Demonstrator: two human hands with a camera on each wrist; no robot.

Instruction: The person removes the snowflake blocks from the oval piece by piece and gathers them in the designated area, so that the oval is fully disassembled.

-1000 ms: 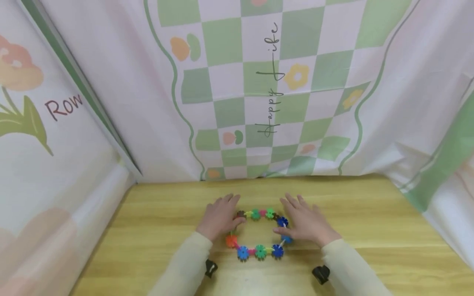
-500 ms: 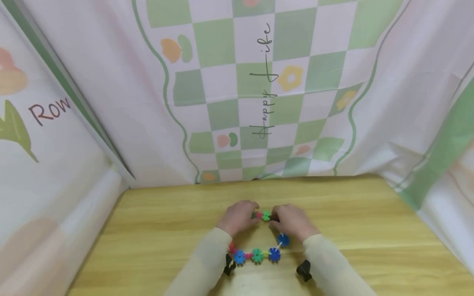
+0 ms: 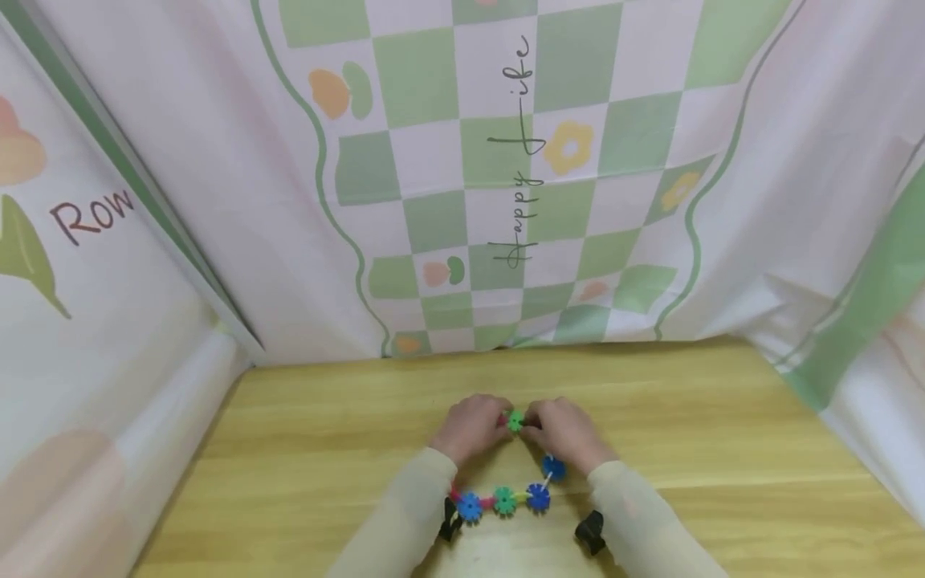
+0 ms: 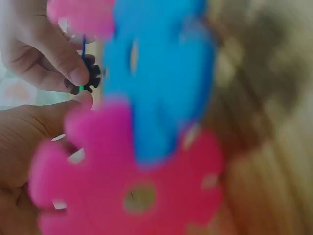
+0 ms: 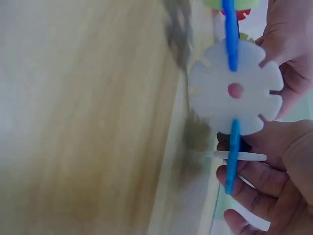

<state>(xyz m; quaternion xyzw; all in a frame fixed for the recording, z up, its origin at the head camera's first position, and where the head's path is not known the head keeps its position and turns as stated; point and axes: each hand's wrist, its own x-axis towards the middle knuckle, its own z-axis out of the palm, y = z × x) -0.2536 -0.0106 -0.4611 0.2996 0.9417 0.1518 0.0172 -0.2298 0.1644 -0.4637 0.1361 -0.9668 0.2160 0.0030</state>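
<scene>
A ring of linked plastic snowflake discs is on the table, its near side showing a blue disc [image 3: 470, 506], a teal disc [image 3: 503, 500] and a dark blue disc [image 3: 538, 497]. My left hand [image 3: 473, 429] grips the far side beside a bright green disc [image 3: 515, 421], covering the left stretch. From the other side, my right hand [image 3: 567, 433] pinches a black disc [image 4: 95, 73], seen edge-on in the left wrist view. Close to that camera loom a pink disc [image 4: 166, 200] and a blue one. A white disc [image 5: 210, 98] fills much of the right wrist view.
The wooden table [image 3: 325, 449] runs back to a green-and-white checked curtain [image 3: 499, 160]. White printed cloth [image 3: 144, 305] hangs on the left, and more cloth [image 3: 853, 337] on the right. Black wrist mounts [image 3: 591, 532] sit under both sleeves.
Both hands came in from spread fingers over the ring's sides and took hold of its far side. Over the last half second they have drawn slightly closer around the green disc.
</scene>
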